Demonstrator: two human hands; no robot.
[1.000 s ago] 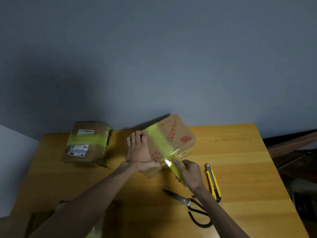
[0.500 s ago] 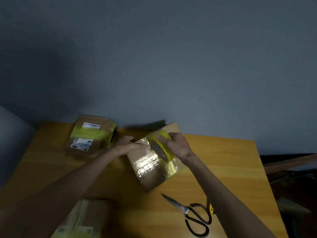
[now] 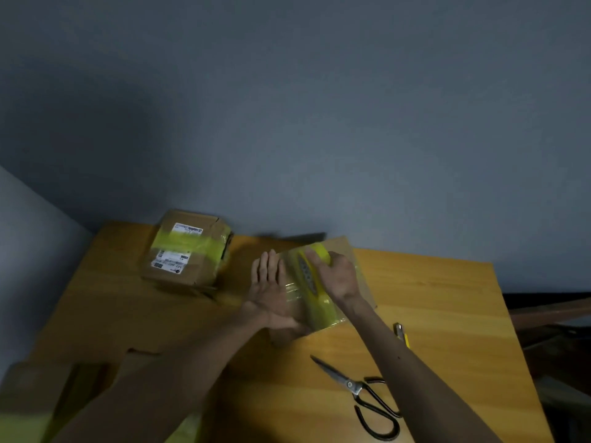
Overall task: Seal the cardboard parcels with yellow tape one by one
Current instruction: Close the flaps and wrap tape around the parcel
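A cardboard parcel (image 3: pixel 358 260) lies in the middle of the wooden table (image 3: pixel 447 308), with a shiny band of yellow tape (image 3: pixel 323 311) running over its top toward me. My right hand (image 3: pixel 339 276) grips the yellow tape roll (image 3: pixel 315 265) on top of the parcel. Flat on the parcel's left part rests my left hand (image 3: pixel 271 292), fingers apart and pointing away from me. A second parcel (image 3: pixel 188 251) with a yellow tape band and white labels sits at the back left.
Black-handled scissors (image 3: pixel 361 394) lie near the front right, blades pointing toward the parcel. A yellow utility knife (image 3: pixel 402 334) is partly hidden behind my right forearm. More cardboard with yellow tape (image 3: pixel 35 407) fills the front left corner. A grey wall stands behind the table.
The parcel was turned so another face is up. My right hand carried the tape roll from the parcel's near edge up onto its top; my left hand now lies flat on it.
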